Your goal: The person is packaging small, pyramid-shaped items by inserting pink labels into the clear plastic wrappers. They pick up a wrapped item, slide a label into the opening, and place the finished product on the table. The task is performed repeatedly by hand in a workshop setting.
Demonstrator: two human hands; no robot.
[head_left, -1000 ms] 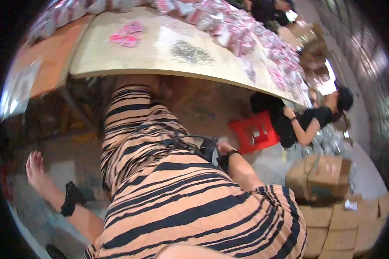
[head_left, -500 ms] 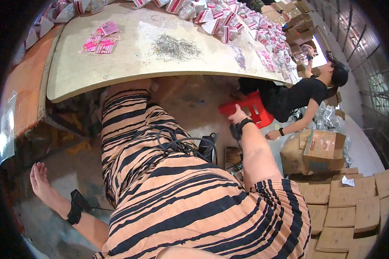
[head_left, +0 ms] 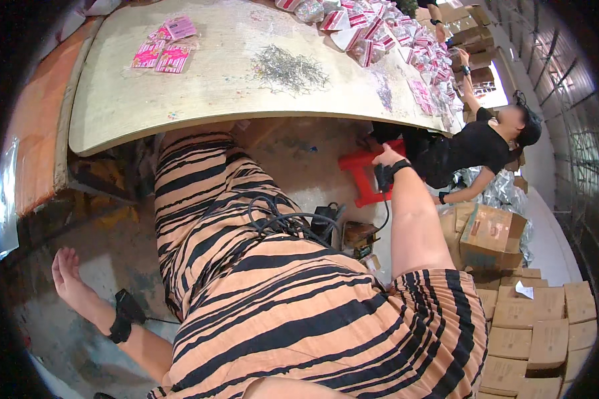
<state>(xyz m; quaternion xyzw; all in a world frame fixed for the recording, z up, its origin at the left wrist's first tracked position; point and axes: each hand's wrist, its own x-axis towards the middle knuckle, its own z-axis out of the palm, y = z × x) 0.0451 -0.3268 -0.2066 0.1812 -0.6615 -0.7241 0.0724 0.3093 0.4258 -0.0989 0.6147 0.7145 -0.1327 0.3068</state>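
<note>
My left hand point(head_left: 72, 279) hangs low at the left, above the floor, with nothing in it. Its fingers are loosely extended and a black strap device point(head_left: 126, 316) circles the wrist. My right hand point(head_left: 387, 159) is out to the right, in front of a red plastic stool point(head_left: 363, 174). No object shows in its partly extended fingers; whether it touches the stool cannot be made out. Another black strap device point(head_left: 383, 178) with a cable sits on that wrist. Both hands are off the pale table point(head_left: 206, 93).
Pink printed cards point(head_left: 163, 50), a pile of thin metal pins point(head_left: 289, 70) and many packed pouches point(head_left: 373, 33) lie on the table. A co-worker in black point(head_left: 472, 153) is at the right. Behind are an open carton point(head_left: 489, 233) and stacked brown boxes point(head_left: 532, 339).
My right hand has shifted right and slightly up across the stool. My left hand has moved slightly right. The view has tilted a little, and the co-worker's raised arm has changed position.
</note>
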